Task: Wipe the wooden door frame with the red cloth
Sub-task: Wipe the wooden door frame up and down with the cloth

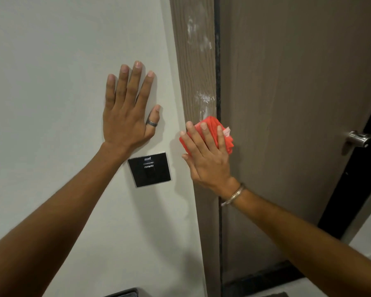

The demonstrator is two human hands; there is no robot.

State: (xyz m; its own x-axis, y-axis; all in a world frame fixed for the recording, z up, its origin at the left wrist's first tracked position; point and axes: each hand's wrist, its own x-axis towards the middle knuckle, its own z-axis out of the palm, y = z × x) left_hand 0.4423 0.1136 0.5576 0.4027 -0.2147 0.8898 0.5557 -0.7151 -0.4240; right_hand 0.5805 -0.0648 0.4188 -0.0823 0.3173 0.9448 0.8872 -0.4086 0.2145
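Note:
The wooden door frame (pixel 193 61) runs as a brown vertical strip up the middle of the view. White smears show on it near the top and just above the cloth. My right hand (pixel 208 155) presses the folded red cloth (pixel 210 123) flat against the frame at mid height, fingers spread over it. My left hand (pixel 126 108) lies flat on the white wall (pixel 51 82) to the left of the frame, fingers apart, holding nothing. It wears a ring on the thumb.
A black square wall plate (pixel 150 170) sits on the wall below my left hand. The brown door (pixel 287 82) stands right of the frame, with a metal handle (pixel 359 139) at its right edge. A dark object shows at the bottom edge.

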